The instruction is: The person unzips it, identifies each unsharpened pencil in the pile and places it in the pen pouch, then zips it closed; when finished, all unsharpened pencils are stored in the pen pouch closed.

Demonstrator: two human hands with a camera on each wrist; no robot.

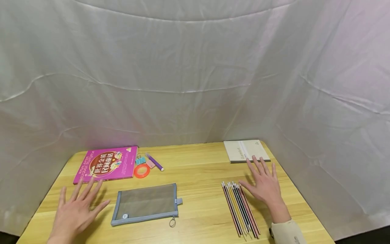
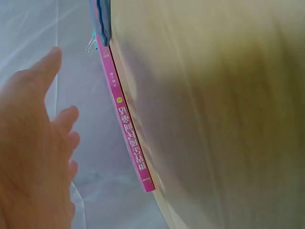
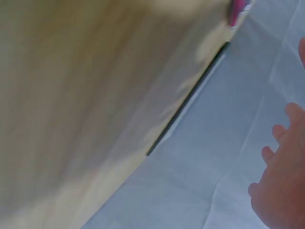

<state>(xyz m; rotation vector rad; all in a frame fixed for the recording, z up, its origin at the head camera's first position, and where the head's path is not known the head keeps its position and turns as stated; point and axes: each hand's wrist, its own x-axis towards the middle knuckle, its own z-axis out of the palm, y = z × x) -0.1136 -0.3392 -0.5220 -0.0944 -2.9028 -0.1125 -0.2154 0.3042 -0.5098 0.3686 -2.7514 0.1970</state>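
My left hand (image 1: 76,211), fingers spread and holding nothing, is over the left side of the table, between a pink book (image 1: 106,164) and a grey mesh zip pouch (image 1: 147,201). The left wrist view shows the book's spine (image 2: 123,114) beyond that hand's fingers. On the right, my right hand (image 1: 265,184) also has its fingers spread with nothing in them. Beside its thumb lies a bundle of pencils (image 1: 239,206), side by side. Just past its fingertips is a cream notebook (image 1: 245,150), whose dark edge (image 3: 188,98) appears in the right wrist view.
Right of the book lie an orange-red tape roll (image 1: 142,171), a teal binder clip (image 1: 140,161), a pink eraser (image 1: 150,164) and a purple marker (image 1: 155,162). The wooden table (image 1: 198,169) is bordered behind and at the sides by a pale cloth curtain (image 1: 189,67).
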